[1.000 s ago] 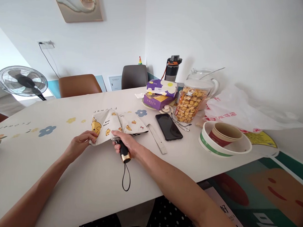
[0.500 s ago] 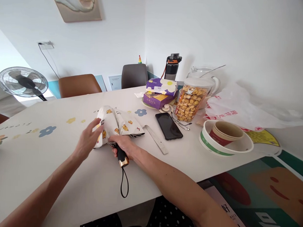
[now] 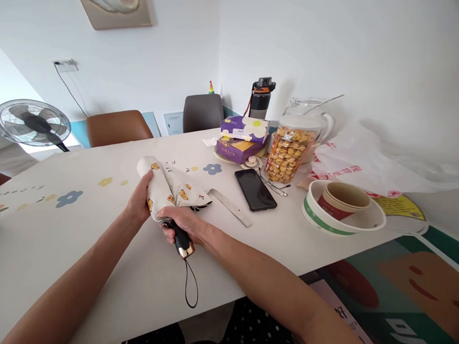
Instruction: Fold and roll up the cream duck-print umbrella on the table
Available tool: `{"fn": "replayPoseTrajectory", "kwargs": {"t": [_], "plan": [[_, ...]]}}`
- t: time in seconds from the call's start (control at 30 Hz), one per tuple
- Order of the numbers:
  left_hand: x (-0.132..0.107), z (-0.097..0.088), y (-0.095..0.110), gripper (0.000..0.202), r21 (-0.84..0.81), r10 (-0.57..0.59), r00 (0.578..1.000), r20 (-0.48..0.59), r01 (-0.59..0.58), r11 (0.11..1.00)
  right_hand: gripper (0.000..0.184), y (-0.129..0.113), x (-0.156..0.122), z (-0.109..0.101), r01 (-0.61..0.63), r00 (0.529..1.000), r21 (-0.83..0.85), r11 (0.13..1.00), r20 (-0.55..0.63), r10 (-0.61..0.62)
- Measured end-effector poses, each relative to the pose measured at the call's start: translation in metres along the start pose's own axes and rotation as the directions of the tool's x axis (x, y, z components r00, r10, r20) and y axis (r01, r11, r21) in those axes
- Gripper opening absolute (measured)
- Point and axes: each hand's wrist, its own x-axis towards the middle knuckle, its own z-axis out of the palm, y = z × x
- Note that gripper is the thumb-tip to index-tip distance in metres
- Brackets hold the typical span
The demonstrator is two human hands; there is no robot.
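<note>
A folded umbrella [image 3: 165,185] with white cloth and small yellow bear prints is between my hands over the table. Its black handle with a gold-coloured end points toward me, and a thin wrist loop dangles from it. My right hand [image 3: 180,221] grips the umbrella where cloth meets handle. Around the left side of the cloth, my left hand [image 3: 140,196] is closed, its fingers mostly hidden behind the fabric. One flap of cloth sticks out loosely to the right, near a flat pale strip [image 3: 231,208] on the table.
Right of the strip lie a black phone [image 3: 255,190] and eyeglasses [image 3: 276,186]. Behind them stand a jar of snacks [image 3: 290,151], tissue packs [image 3: 244,130] and a bottle [image 3: 260,99]. Paper bowls [image 3: 325,223] and a plastic bag [image 3: 350,161] are at the right by the wall.
My left hand, open beside the umbrella before, has closed on the cloth. The cloth is gathered more narrowly and has shifted slightly left; my right hand keeps its grip.
</note>
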Motion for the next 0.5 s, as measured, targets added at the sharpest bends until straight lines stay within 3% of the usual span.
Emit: {"fn": "replayPoseTrajectory", "kwargs": {"t": [0.13, 0.27, 0.5], "plan": [[0.003, -0.009, 0.003, 0.050, -0.074, 0.034, 0.997, 0.075, -0.029, 0.997, 0.020, 0.000, -0.002, 0.001, -0.066, 0.990, 0.005, 0.998, 0.122, 0.065], [0.008, -0.014, -0.001, 0.051, -0.104, 0.037, 0.995, 0.096, -0.027, 0.994, 0.026, 0.000, -0.002, 0.002, -0.074, 0.994, -0.009, 0.997, 0.081, 0.074], [0.005, -0.013, 0.001, 0.054, -0.133, 0.038, 0.997, 0.072, -0.028, 0.991, 0.032, 0.002, 0.000, -0.001, -0.070, 0.988, 0.040, 0.997, 0.143, 0.064]]}}
